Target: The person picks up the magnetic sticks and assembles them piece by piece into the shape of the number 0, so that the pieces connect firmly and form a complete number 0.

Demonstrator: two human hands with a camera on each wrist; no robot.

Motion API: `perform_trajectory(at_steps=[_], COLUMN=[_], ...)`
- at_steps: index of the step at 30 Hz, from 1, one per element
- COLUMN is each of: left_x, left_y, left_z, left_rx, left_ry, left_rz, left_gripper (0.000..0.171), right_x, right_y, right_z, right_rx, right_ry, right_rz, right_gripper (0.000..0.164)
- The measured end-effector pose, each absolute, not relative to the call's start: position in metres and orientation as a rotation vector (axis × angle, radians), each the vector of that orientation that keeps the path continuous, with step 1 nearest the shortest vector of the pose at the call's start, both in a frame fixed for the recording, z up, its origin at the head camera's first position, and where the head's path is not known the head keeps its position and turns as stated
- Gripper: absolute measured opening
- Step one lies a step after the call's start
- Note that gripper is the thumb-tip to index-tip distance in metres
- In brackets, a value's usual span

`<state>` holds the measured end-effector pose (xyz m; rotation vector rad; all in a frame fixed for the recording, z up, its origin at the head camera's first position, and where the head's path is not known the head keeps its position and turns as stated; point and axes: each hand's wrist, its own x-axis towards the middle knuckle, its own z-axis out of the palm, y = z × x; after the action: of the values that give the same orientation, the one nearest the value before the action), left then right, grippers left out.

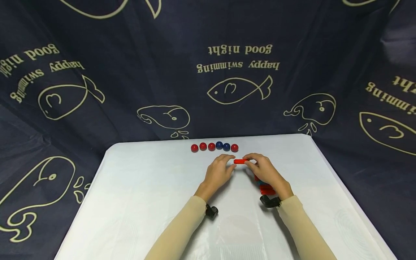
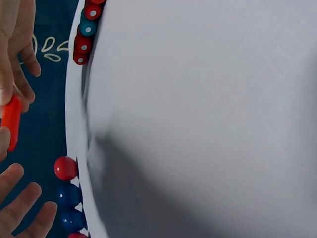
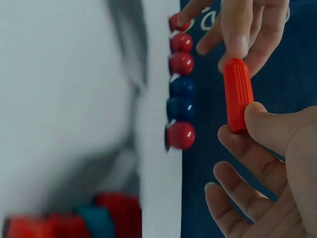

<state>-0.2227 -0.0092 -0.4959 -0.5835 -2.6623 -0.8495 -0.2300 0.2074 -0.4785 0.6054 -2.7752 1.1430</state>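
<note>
A short red ridged rod (image 3: pixel 237 96) with tapered ends is held up above the white table, between the two hands. My right hand (image 1: pixel 264 169) pinches one end of it between thumb and index finger; its other fingers are loosely bent in the right wrist view. At the opposite end, the thumb and a finger of my left hand (image 1: pixel 217 173) close on the tip, while the remaining left fingers spread apart. Under the right hand and forearm lies a row of similar rods (image 1: pixel 268 192), red with a teal one, partly hidden by that hand.
Along the table's far edge runs a line of glossy balls: red balls (image 1: pixel 203 146), two blue balls (image 1: pixel 226 147) and one red ball (image 1: pixel 234 147) at its right end. A dark curtain (image 1: pixel 182 72) with fish drawings hangs behind the white table (image 1: pixel 146 187).
</note>
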Motion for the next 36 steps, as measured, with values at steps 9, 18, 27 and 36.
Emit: perform_trajectory(at_steps=[9, 18, 27, 36], left_x=[-0.221, -0.218, -0.208, -0.197], left_y=[-0.025, -0.045, -0.069, -0.086], left_z=[-0.5, -0.513, -0.523, -0.533], left_rx=[-0.498, -0.427, -0.412, -0.385], left_ry=[-2.572, -2.554, -2.619, -2.65], left_rz=[-1.026, -1.17, -1.12, -1.15], left_gripper=[0.025, 0.02, 0.015, 0.013], right_x=[-0.227, -0.226, -0.222, -0.219], right_y=[0.18, 0.153, 0.127, 0.112], right_z=[-0.484, -0.5, -0.515, -0.531], right_rx=[0.594, 0.601, 0.553, 0.54], right_ry=[-2.693, -2.649, -2.708, -2.757], right_rz=[1.198, 1.286, 1.293, 1.325], right_gripper=[0.02, 0.022, 0.02, 0.015])
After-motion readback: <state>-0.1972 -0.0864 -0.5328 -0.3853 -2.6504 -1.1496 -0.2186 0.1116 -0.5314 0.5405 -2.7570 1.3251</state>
